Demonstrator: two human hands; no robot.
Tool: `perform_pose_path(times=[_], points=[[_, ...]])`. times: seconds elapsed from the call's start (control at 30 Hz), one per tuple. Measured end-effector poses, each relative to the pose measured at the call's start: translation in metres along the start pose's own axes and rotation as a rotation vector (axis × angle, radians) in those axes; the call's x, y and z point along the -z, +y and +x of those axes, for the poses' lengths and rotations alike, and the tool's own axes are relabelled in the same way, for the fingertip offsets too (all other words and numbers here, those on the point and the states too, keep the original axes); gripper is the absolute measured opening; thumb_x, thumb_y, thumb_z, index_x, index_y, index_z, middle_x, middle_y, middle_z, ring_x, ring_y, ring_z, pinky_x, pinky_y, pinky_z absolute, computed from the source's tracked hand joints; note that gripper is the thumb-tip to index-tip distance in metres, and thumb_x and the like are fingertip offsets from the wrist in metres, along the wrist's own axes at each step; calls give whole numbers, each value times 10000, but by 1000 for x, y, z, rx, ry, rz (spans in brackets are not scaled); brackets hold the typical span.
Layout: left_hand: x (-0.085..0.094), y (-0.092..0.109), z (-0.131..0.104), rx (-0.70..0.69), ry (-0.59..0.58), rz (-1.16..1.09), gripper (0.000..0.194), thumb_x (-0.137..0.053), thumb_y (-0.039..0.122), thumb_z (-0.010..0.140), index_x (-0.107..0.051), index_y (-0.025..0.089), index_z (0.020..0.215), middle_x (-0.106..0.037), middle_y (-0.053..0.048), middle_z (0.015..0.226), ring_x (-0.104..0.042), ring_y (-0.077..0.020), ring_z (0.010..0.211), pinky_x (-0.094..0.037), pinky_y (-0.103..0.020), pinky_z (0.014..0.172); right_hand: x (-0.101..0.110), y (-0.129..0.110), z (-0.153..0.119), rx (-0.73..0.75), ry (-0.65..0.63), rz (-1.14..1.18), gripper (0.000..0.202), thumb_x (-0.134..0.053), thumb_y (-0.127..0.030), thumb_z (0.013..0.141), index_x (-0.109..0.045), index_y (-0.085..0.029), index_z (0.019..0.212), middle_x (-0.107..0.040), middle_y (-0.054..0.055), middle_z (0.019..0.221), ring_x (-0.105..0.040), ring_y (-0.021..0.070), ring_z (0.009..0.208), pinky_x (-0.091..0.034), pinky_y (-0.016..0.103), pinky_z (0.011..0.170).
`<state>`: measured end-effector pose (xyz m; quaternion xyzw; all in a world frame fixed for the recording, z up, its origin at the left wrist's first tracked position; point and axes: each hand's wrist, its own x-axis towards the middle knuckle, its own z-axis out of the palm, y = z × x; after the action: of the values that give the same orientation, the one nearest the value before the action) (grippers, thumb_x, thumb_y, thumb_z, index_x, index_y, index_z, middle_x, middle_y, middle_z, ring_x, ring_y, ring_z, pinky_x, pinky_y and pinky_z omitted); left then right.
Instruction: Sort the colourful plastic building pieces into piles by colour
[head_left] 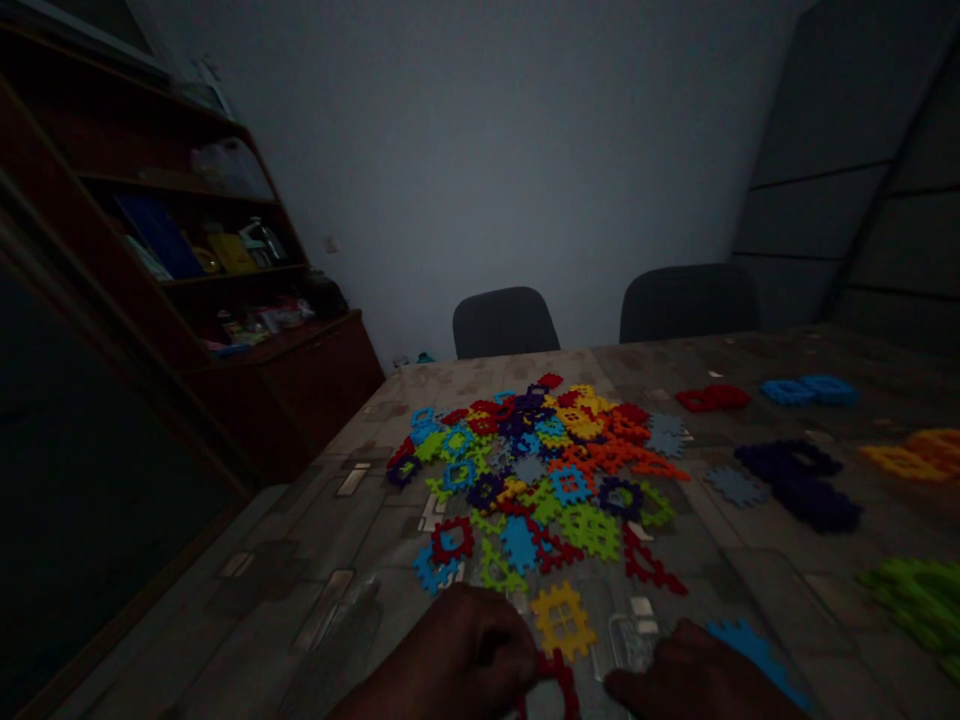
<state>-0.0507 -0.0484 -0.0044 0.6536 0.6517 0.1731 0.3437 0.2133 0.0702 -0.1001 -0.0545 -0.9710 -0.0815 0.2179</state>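
My left hand is at the bottom centre, its fingers curled together at the edge of a red toothed frame-shaped building tile, which is partly cut off by the picture's edge. To its right, my right hand lies low over the table with a finger stretched toward the red tile and nothing visible in it. A yellow window-shaped tile lies just beyond, between the two hands. Beside my right hand is a blue tile, partly covered by it. A large mixed pile of interlocking plastic tiles spreads ahead.
On the right, tiles sit in colour groups: red, light blue, dark purple, orange-yellow and green. Grey tiles lie near the pile. Two chairs stand behind the patterned table; a shelf unit is left.
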Motion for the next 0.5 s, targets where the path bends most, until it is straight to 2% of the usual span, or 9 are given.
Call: perform_pose_path(times=[0.1,0.17,0.27,0.37,0.43,0.5], points=[[5,3,1,5,66,116,183,-633,159,918,-789,211,999,-791,-21,974,-704,-190,873,-461,-259,740,25,6,3,-109,-38,48,409,-588,-16,753,-634,-302,1041,-743,-70,698,-700,160,565,-444,261,547],[12,7,-3,-24,121,150,232,-604,157,948,-759,231,1104,-785,-37,1097,-708,-219,994,-495,-294,849,46,13,8,-180,-52,83,396,-570,-10,799,-663,-302,1051,-765,-56,750,-732,163,618,-512,245,582],[17,9,-8,-116,112,165,188,-615,188,984,-726,246,1125,-764,-43,1131,-704,-229,1035,-527,-313,897,68,24,14,-283,69,93,357,-504,-73,911,-697,-277,1131,-822,21,928,-783,194,765,-602,266,671],[8,4,-5,-305,26,244,269,-770,249,942,-700,269,1201,-752,-54,1247,-707,-250,1128,-546,-311,954,73,32,16,-330,138,120,372,-476,-92,957,-708,-245,1204,-828,75,1073,-792,215,900,-637,295,747],[-1,-2,-1,-408,3,360,341,-806,281,946,-677,277,1262,-734,-76,1316,-713,-271,1166,-565,-313,955,68,34,17,-303,76,153,448,-485,-52,926,-695,-223,1283,-808,100,1205,-778,232,1028,-639,326,836],[-9,-9,2,-456,12,465,311,-751,319,1011,-649,276,1301,-715,-93,1358,-720,-283,1179,-590,-319,930,63,34,17,-252,11,163,509,-489,-22,863,-706,-212,1282,-802,109,1233,-774,254,1053,-639,361,857]])
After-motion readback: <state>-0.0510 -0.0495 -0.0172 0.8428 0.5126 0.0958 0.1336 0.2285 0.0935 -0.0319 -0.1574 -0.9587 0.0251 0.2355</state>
